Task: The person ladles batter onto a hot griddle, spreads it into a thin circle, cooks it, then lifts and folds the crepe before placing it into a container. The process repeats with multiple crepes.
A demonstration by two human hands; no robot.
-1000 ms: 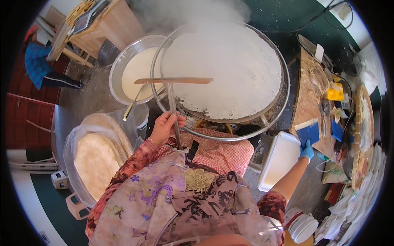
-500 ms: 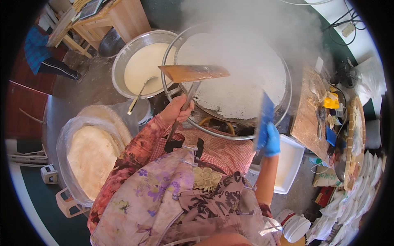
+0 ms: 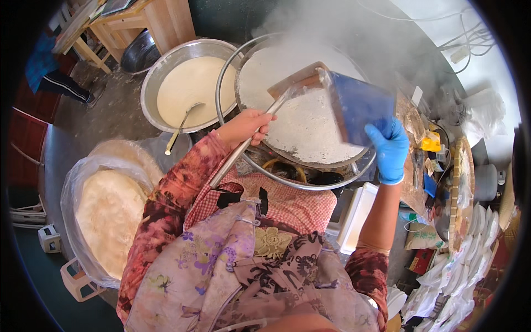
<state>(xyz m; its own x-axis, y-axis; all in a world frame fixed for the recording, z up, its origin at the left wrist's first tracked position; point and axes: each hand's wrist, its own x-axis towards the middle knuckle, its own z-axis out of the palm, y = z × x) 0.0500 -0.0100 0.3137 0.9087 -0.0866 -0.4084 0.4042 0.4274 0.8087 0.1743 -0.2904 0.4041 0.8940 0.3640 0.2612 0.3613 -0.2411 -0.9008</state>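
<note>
My left hand (image 3: 247,128) is closed round the long handle of a batter spreader with a wooden blade (image 3: 293,79). In my right hand (image 3: 391,148), gloved in blue, is a flat blue scraper (image 3: 362,105), gripped at its lower right corner. The scraper's left edge overlaps the end of the wooden blade; I cannot tell whether they touch. Both tools are over a big round griddle (image 3: 310,130) coated with a thin white batter layer. Steam hides the griddle's far side. A metal ring rail (image 3: 219,91) surrounds it.
Left of the griddle stands a metal basin (image 3: 148,91) of pale batter with a ladle (image 3: 182,124) in it. Nearer, flat round cakes (image 3: 108,216) lie in a plastic bag. A white tray (image 3: 357,218) sits below my right forearm. Another person (image 3: 47,72) is at far left.
The wooden blade has moved right and turned. My right hand has raised the blue scraper up and rightward, its broad face now showing, and brought it against or across the blade's end.
</note>
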